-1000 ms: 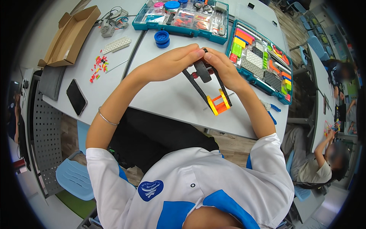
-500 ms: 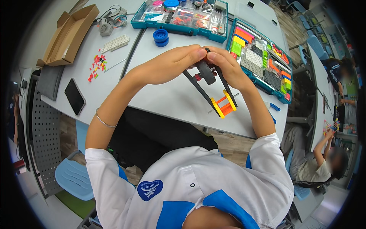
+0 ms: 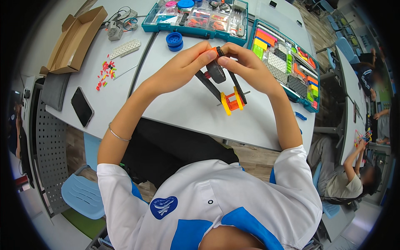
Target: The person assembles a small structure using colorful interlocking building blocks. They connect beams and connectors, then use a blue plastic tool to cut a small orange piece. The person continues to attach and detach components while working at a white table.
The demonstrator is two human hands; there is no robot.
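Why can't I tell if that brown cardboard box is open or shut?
It's open: no lid covers the cardboard box, and its inside shows.

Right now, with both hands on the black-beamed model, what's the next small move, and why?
I'd probably steady the model with the left hand and gently press the black piece at its top with the right hand: both hands meet around that end, and whether the piece is fully seated can't be told from this view.
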